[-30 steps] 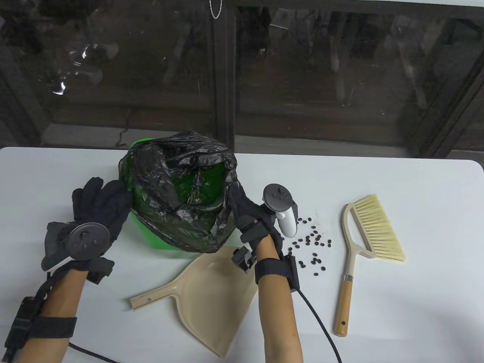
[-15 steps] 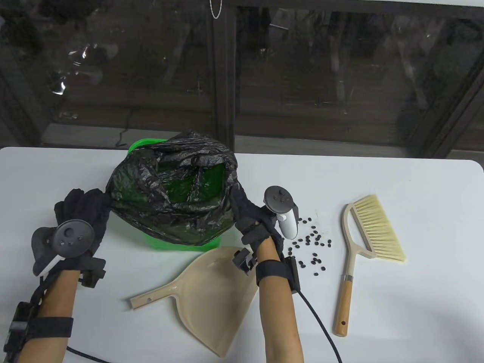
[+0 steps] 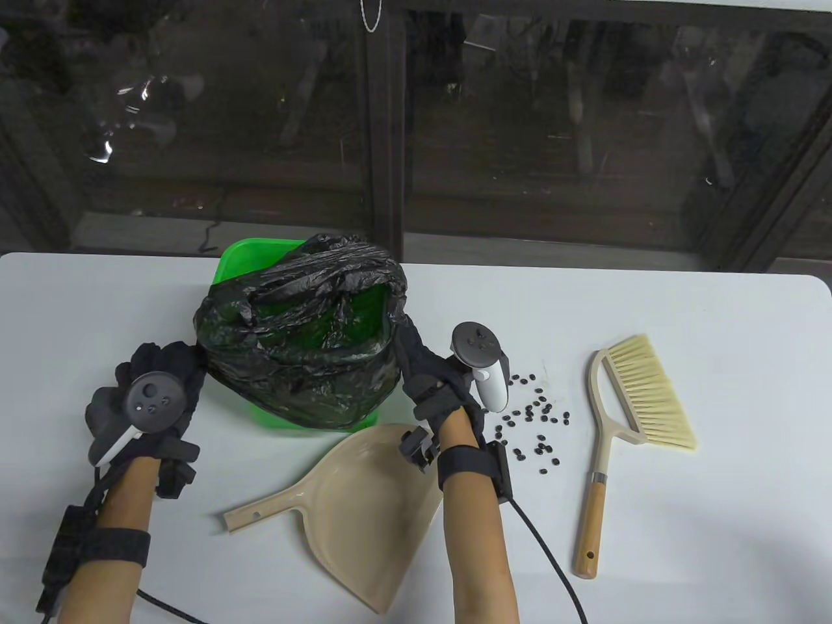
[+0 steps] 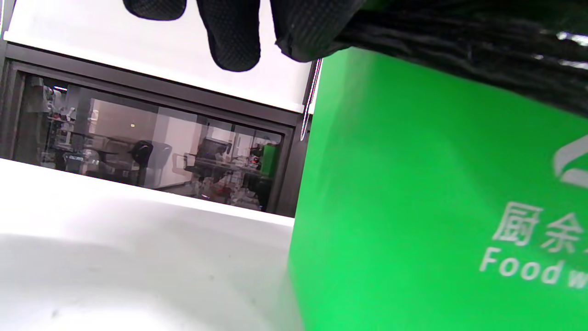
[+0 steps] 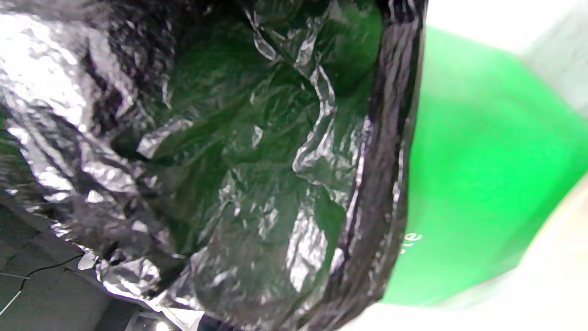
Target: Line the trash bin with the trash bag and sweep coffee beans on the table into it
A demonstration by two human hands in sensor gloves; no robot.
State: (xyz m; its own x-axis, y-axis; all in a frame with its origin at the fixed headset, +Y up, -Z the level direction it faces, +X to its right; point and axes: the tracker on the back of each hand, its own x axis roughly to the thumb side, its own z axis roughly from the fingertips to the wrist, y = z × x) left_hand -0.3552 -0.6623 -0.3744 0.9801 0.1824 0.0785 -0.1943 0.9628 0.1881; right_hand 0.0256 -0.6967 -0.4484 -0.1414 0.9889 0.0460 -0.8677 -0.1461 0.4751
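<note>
My left hand and right hand each grip the bag edge, stretching it over the bin between them; beans lie beside my right wrist.

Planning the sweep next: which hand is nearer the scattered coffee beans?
Right. The right hand holds the bag at the bin's right side, just left of the coffee beans; the left hand is across the bin, far from them.
</note>
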